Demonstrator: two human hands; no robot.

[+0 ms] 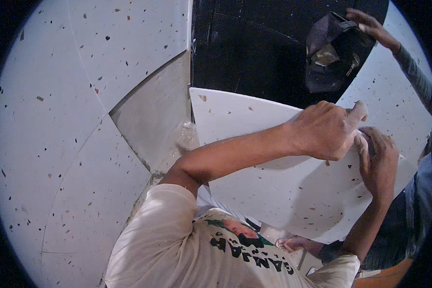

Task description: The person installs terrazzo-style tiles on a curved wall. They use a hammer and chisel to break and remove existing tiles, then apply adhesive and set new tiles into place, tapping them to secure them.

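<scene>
A large white tile [273, 192] speckled with brown and dark chips leans in front of my body. My left arm reaches across its face. My left hand [326, 129] is closed at the tile's upper edge, knuckles up and thumb pointing right; its curled fingers hide whatever is in them. Close beside it, my right hand [379, 151] has its fingers bent over the same edge towards the right corner and grips the tile. The two hands nearly touch, and the edge between them is partly covered.
Speckled white tiles [53, 144] cover the left side, bordering a bare grey patch [153, 108]. On a black surface [249, 43] lies a dark pouch-like item [326, 36]. Another person's hand [372, 29] reaches over it from the right. A sandaled foot [293, 243] shows below the tile.
</scene>
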